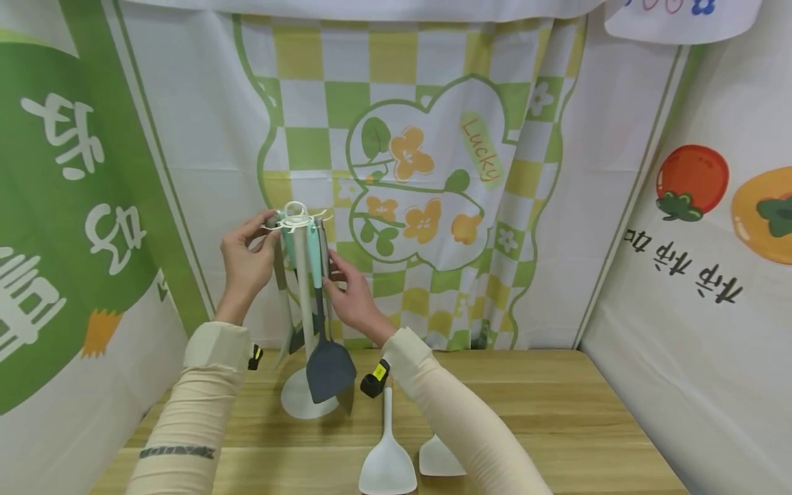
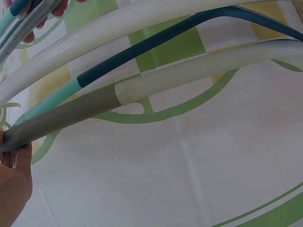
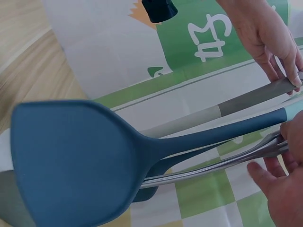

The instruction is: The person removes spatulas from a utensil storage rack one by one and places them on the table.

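Observation:
On a white utensil rack (image 1: 304, 295) with a ring top, several kitchen tools hang by their handles. At the hooks' left side my left hand (image 1: 249, 258) pinches the upper end of a grey-handled utensil (image 2: 61, 120) with a pale shaft. My right hand (image 1: 353, 294) is on the rack's right, its fingers and thumb around the steel handle (image 3: 208, 169) of a metal utensil. A dark blue turner (image 3: 75, 156) with a mint handle hangs in front and hides much of that utensil's head. Another mint-and-blue utensil (image 2: 137, 49) hangs beside the grey-handled one.
The rack's round base (image 1: 293, 402) stands on a wooden table (image 1: 532, 392). Near the front lie a white turner (image 1: 388, 469) and a second white turner (image 1: 441, 459), partly under my right sleeve. A printed curtain (image 1: 433, 62) hangs close behind the rack.

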A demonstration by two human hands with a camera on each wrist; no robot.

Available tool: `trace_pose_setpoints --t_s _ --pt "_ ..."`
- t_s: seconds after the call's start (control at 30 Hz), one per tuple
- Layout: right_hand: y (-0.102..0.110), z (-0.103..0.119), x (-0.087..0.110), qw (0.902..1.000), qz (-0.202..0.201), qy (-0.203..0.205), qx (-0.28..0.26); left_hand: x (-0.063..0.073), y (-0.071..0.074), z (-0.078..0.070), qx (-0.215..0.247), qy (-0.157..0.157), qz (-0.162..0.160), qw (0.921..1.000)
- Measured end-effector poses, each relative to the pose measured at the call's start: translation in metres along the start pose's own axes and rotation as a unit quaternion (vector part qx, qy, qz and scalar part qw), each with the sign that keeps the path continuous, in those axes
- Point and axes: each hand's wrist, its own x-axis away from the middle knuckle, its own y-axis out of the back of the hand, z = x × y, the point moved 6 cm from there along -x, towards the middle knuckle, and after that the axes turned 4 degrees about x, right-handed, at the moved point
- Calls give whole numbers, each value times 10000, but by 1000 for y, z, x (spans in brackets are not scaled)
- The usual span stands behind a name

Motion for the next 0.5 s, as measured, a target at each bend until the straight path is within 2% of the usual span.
trace_pose_setpoints --t_s 0.27,0.5 --pt "-2 1 0 9998 -91 160 -115 0 1 2 23 30 -18 10000" --pt "-1 3 -2 9992 -261 304 -62 0 1 2 15 -81 -19 10000"
